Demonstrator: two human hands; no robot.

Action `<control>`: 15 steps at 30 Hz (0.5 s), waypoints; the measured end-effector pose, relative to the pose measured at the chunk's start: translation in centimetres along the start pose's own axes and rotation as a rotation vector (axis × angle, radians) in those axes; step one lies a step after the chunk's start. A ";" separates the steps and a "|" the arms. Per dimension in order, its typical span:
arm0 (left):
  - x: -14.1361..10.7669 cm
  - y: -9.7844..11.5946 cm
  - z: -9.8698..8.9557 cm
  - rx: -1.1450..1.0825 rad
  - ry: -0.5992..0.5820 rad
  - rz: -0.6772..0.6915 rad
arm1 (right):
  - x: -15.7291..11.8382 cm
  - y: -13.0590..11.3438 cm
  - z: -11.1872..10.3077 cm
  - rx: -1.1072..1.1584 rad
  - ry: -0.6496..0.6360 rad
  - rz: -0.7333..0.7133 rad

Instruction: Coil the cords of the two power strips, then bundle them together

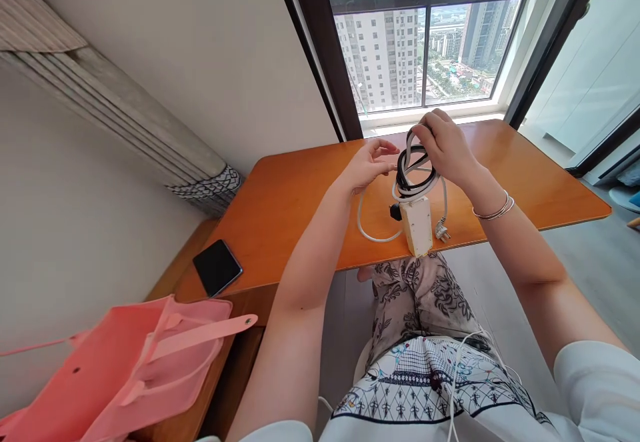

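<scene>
wooden surface [310, 195] below a window [380, 62]; at its near edge, a white block [419, 227] stands beneath a coiled cable [403, 181]. right hand [443, 141] pinches the coil's top; left hand [373, 163], fingers parted, is at its side. phone [217, 268] near the left edge.

White short-sleeved top [590, 375] — blue, black and red patterning across its front [425, 389]; greyish trousers [420, 295] with dark leafy print; thin silvery bangles [495, 207] — right wrist.
</scene>
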State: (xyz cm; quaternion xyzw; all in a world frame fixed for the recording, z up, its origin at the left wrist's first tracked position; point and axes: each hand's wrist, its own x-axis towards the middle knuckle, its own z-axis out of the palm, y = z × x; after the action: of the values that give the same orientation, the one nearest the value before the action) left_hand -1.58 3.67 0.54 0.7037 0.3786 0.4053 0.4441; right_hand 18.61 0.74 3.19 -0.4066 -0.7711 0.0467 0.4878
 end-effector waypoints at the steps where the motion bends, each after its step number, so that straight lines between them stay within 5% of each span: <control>1: 0.2 0.0 -0.1 -0.013 -0.001 0.024 | -0.1 -0.3 0.1 0.019 -0.024 -0.009; 11: 1.8 0.5 0.1 0.022 0.168 0.184 | -0.1 -2.1 0.9 0.120 -0.195 -0.069; 15: -1.0 2.0 1.4 0.043 0.444 0.321 | 0.0 -1.5 1.4 0.072 -0.137 -0.030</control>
State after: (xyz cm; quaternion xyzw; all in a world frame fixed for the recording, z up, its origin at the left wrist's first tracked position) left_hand -0.35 1.67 1.82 0.6579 0.3588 0.6068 0.2651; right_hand 16.67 0.22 3.18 -0.3730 -0.8066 0.0946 0.4487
